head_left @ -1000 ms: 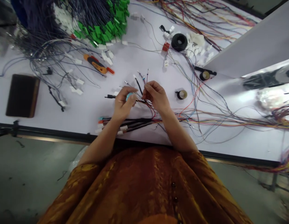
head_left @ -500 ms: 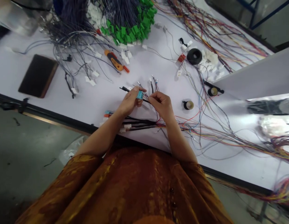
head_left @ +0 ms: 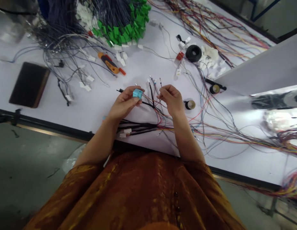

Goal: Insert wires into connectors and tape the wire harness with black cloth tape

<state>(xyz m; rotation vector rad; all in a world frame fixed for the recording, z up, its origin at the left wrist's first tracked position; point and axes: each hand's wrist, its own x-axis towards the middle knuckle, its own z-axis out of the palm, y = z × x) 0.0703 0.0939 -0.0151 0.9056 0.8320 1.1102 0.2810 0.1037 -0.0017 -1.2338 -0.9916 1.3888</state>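
No text readable anywhere, the blue connector [head_left: 137, 93] included

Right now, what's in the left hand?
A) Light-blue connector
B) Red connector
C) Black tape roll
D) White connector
A. The light-blue connector is pinched at the fingertips of the left hand.
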